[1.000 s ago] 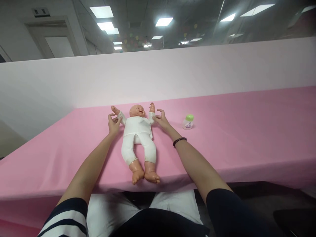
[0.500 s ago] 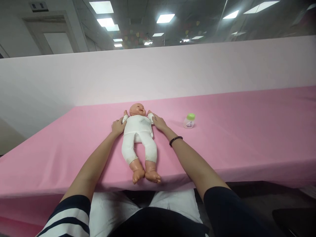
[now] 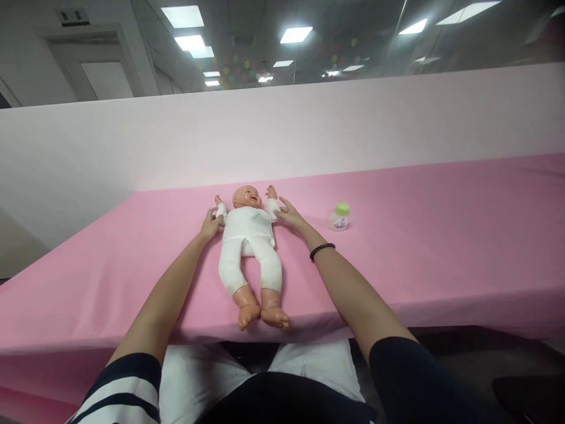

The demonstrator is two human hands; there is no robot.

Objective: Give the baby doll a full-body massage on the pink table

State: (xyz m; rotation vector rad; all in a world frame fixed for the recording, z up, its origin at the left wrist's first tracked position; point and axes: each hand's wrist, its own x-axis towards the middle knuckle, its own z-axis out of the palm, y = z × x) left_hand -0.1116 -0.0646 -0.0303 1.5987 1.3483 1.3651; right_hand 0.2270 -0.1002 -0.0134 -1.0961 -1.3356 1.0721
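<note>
A baby doll (image 3: 248, 227) with a white cloth body and hard head, hands and feet lies on its back, feet towards me. Its two arms are bent up beside its head. My left hand (image 3: 212, 225) is at the doll's arm on the left, thumb against the sleeve and fingers curled along its outer side. At the other arm, my right hand (image 3: 292, 218) touches the sleeve with its thumb, while the index finger stretches out apart from it. A small clear bottle (image 3: 339, 222) with a green cap stands upright to the right of my right hand.
The pink cloth (image 3: 441, 235) covers the table, whose near edge lies just past the doll's feet. A low white wall (image 3: 286, 132) runs along the back, with glass above it. A dark object (image 3: 529, 391) is at the lower right, below the table.
The doll's arms have swung outward from its head, and its hand on the right is raised higher. My right hand has shifted slightly right, its fingers spreading; my left hand has moved little.
</note>
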